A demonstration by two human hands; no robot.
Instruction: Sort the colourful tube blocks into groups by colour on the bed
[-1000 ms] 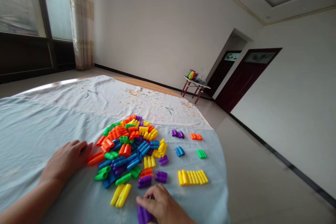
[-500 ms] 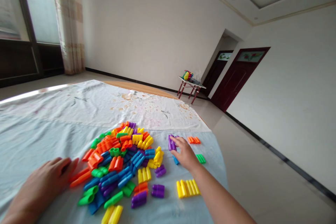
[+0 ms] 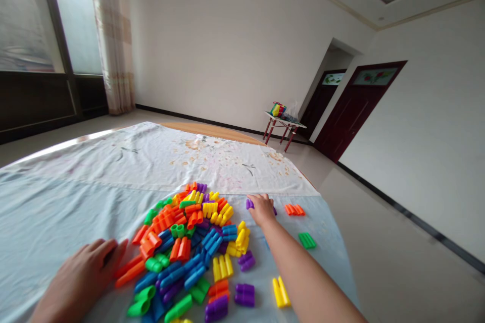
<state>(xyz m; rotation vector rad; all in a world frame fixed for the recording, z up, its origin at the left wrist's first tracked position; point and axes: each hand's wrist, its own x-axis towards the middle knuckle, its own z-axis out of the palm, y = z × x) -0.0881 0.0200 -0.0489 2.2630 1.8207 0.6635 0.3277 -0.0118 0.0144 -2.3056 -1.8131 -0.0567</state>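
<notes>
My right hand (image 3: 262, 209) reaches over the table with its fingers bent down around purple tube-shaped plastic building blocks (image 3: 249, 204). Purple ends show on both sides of the fingers; the middle is hidden beneath them. My left hand (image 3: 81, 277) rests low on the cloth, its fingers stretched loosely toward two long orange blocks (image 3: 129, 272) at the edge of a mixed pile. Whether the fingertips touch the orange ones I cannot tell. The pile (image 3: 189, 242) holds joined orange, blue, green, yellow and purple blocks.
Right of my hand lie an orange row (image 3: 294, 210) and a green row (image 3: 306, 240). Yellow blocks (image 3: 281, 291) are partly covered by my right forearm. A floral tablecloth (image 3: 220, 166) covers the round table. Behind stands a small table (image 3: 284, 122) with a colourful bag.
My right fingers have moved from the near side of the purple blocks to close over them. The view has shifted slightly left. My left hand stays by the orange blocks.
</notes>
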